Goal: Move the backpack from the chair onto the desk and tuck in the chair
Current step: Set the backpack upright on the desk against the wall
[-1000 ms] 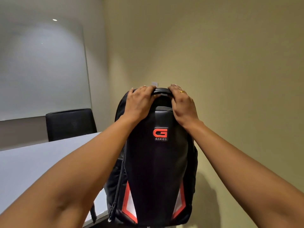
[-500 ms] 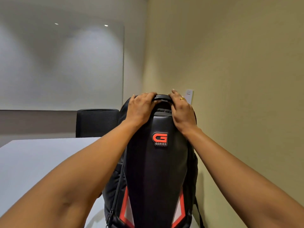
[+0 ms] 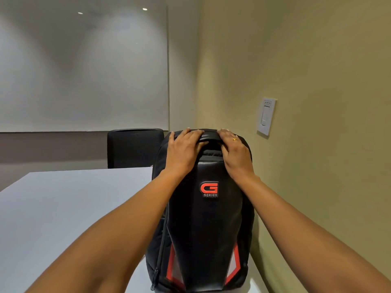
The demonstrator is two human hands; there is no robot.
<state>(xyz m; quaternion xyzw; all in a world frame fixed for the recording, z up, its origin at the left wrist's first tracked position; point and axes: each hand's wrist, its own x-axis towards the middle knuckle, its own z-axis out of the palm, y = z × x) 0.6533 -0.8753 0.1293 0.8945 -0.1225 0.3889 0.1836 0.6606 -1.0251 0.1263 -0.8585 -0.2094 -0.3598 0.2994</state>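
Observation:
The black backpack (image 3: pixel 207 229), with red trim and a red "G Series" badge, stands upright on the right end of the pale grey desk (image 3: pixel 74 208), close to the wall. My left hand (image 3: pixel 184 149) lies over the left side of its top with the fingers curled on the carry handle. My right hand (image 3: pixel 234 151), which wears a ring, grips the right side of the same handle. The backpack's base rests on the desk surface. The chair the backpack came from is out of view.
A black chair (image 3: pixel 133 149) stands at the far side of the desk, behind the backpack. A large whiteboard (image 3: pixel 84 70) covers the back wall. The beige side wall on the right carries a white switch plate (image 3: pixel 266 116) just beyond the backpack.
The backpack has gone from hanging at the desk's edge to standing on the desktop. Both hands stay on its top handle, and my view has turned left.

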